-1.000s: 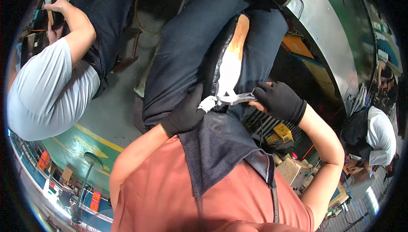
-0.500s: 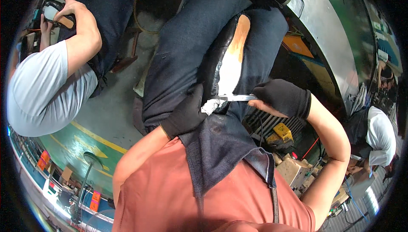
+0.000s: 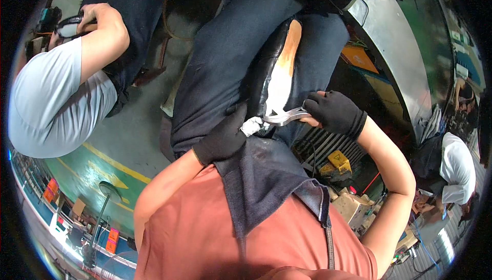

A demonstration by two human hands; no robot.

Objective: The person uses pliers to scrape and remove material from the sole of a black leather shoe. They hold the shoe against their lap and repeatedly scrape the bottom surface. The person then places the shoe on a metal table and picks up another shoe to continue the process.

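A black leather shoe (image 3: 281, 88) lies sole-up along my lap, its near end toward my waist. Its bottom is white on the near part and tan on the far part, with the leather showing along the left side. My left hand (image 3: 223, 136), in a black glove, grips the near end from the left. White wrapping (image 3: 251, 126) covers its thumb; the other fingers are mostly hidden. My right hand (image 3: 335, 113), in a black glove with bare fingertips, is closed round silver pliers (image 3: 287, 118). The pliers' jaws are at the shoe's near edge, beside the wrapped thumb.
At the left, a co-worker (image 3: 56, 100) in a light shirt handles another black shoe (image 3: 69, 26). A metal-topped bench (image 3: 392, 29) curves along the right. Below it are a yellow block (image 3: 338, 162) and a slatted grate. Another person (image 3: 456, 167) sits far right.
My right hand has turned and risen slightly, tilting the pliers so their broad side shows. My left hand stays at the shoe's near end. The co-worker's shoe has turned.
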